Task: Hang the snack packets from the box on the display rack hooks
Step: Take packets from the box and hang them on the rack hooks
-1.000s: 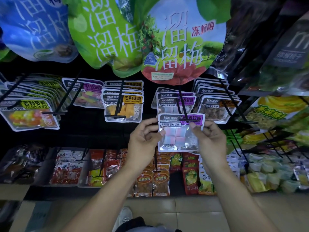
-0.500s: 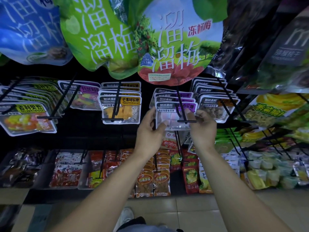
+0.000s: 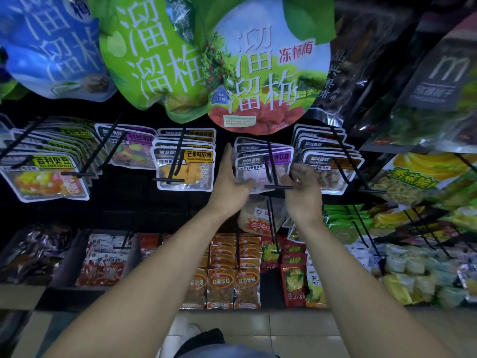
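Head view: both hands (image 3: 232, 186) (image 3: 300, 188) have let go, purple packet (image 3: 258, 167) now hanging on hook (image 3: 273, 174).

glossy clear plastic snack packets (image 3: 260, 169) hang on matt black hooks (image 3: 272, 164) above smooth pale floor tiles (image 3: 296, 329).

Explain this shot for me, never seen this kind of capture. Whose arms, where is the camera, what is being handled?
There is no machine here: the arms belong to a person wearing one wide-angle camera on the head, looking forward and down, so the edges bend. The person faces a shop display rack of black hooks loaded with snack packets.

The left hand lies with straight fingers against the left side of the purple-labelled packet, which hangs at the front of the centre hook. The right hand is open, palm up, at the tip of that hook, with no grip on anything.

A mango-sweet packet hangs to the left, big plum bags above, small red and orange packets below.
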